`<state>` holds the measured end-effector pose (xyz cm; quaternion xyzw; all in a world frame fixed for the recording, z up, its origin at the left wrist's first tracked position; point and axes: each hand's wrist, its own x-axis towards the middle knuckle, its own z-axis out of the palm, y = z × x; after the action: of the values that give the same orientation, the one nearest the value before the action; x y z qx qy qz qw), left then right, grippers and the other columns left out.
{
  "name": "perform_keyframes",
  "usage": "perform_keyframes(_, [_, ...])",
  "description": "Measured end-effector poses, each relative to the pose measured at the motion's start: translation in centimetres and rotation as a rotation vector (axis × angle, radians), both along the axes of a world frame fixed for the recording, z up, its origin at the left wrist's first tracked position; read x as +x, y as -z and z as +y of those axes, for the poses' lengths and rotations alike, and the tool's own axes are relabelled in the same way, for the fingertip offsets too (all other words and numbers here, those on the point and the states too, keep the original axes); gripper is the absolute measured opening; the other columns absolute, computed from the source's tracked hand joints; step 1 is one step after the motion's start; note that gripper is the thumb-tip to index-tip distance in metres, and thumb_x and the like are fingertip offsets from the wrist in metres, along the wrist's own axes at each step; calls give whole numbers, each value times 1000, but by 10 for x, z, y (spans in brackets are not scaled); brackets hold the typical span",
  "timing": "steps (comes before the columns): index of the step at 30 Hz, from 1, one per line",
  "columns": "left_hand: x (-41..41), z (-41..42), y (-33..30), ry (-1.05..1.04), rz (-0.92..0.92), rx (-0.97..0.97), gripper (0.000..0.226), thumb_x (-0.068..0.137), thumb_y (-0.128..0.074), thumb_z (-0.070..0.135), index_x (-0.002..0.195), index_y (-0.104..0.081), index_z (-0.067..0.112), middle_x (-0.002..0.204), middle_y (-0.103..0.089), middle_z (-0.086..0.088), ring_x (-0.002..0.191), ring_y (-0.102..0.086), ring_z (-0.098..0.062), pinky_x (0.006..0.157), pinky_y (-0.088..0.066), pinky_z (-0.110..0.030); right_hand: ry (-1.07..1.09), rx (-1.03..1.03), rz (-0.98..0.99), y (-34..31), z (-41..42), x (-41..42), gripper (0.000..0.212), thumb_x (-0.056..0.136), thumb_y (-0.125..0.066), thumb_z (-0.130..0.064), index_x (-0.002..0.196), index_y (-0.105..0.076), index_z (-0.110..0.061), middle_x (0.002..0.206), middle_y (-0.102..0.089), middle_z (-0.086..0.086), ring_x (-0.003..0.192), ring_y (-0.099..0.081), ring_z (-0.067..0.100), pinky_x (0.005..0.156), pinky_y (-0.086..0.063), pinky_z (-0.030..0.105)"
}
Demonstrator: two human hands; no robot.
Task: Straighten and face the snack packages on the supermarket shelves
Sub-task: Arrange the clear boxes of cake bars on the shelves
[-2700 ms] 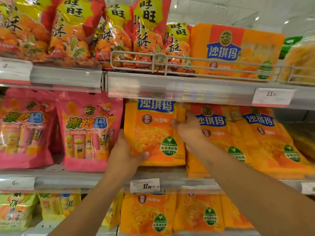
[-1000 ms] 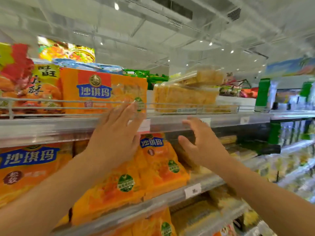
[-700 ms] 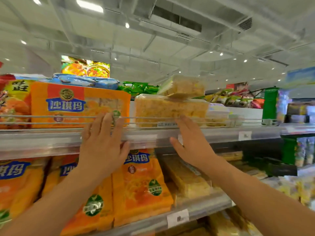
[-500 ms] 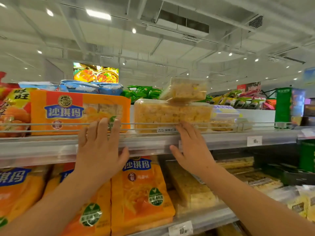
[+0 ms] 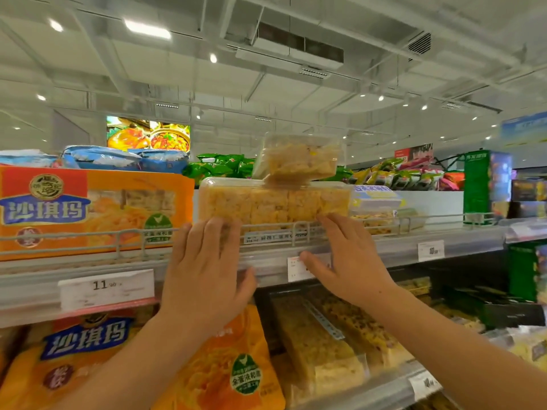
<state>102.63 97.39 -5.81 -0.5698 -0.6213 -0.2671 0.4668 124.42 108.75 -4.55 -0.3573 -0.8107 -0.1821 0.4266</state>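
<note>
Clear snack tray (image 5: 273, 204) of yellow cake squares sits on the top shelf, just behind the wire rail (image 5: 88, 235), between the orange boxed pack (image 5: 88, 211) on its left and a smaller labelled tub (image 5: 377, 199) on its right. A second clear tub (image 5: 299, 159) rests on top of it, tilted and skewed, not square to the front.

Left hand (image 5: 207, 279) is raised in front of the shelf edge, fingers straight and together, tips at the rail by the tray's lower left corner. Right hand (image 5: 344, 261) is spread, thumb out low, fingertips at the tray's lower right front. Neither hand grips anything; contact with the tray itself can't be confirmed through the rail.

Step in hand, as I read it: squaring this tray to the shelf front. To do it well:
- Push or pull evenly with both hands so the tray stays parallel to the rail.
- Keep it slow; the tilted top tub looks likely to slide off if the base jerks.
- Better to lift the top tub off or level it first.
- Bring the front face up to the rail, label (image 5: 266, 238) showing.
- Mind the price tag (image 5: 307, 269) under the right hand; don't knock it loose.
</note>
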Motion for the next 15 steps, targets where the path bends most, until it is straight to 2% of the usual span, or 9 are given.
perform_keyframes(4, [8,12,3,-30,-28,99,66,80,-52,56,124,-55,7,123,-48,-17,115,-44,-39,104,-29,-54,-48,79,-10,2,12,2,69,88,-40,-63,140,-45,-18,138,-45,4,128,-36,25,107,-29,41])
perform_keyframes(7, [19,22,5,-84,-71,162,72,72,-55,65,116,-53,8,118,-47,-18,112,-43,-40,103,-29,-54,-101,68,-16,-11,22,5,64,84,-42,-65,131,-49,-23,129,-48,-3,121,-40,18,100,-30,36])
perform_keyframes(9, [21,25,5,-99,-82,194,75,70,-52,70,115,-51,10,118,-46,-16,112,-42,-39,104,-28,-53,-253,6,129,-26,26,7,53,82,-54,-62,123,-43,-31,119,-49,-8,109,-45,10,89,-38,29])
perform_keyframes(10, [21,25,6,-109,-79,203,77,71,-50,72,116,-50,10,119,-45,-15,112,-42,-38,104,-27,-52,-362,-37,229,-35,27,9,52,80,-61,-57,120,-37,-35,114,-46,-11,100,-46,1,81,-40,21])
perform_keyframes(11, [21,26,6,-117,-76,209,78,71,-49,74,117,-50,10,120,-45,-14,113,-42,-38,105,-27,-51,-469,-71,327,-45,28,10,57,77,-68,-52,118,-31,-38,111,-43,-13,92,-48,-4,73,-40,12])
perform_keyframes(13, [21,26,7,-131,-80,216,80,71,-49,74,118,-51,10,121,-44,-13,115,-41,-37,105,-27,-51,-608,-112,427,-66,27,11,73,71,-77,-47,123,-26,-44,120,-40,-14,84,-52,-4,62,-42,11])
perform_keyframes(15, [22,26,7,-148,-95,203,80,73,-48,74,120,-52,11,122,-43,-12,116,-41,-35,105,-29,-52,-669,-122,388,-87,24,11,93,67,-81,-47,136,-19,-45,139,-32,-14,88,-57,1,71,-50,18])
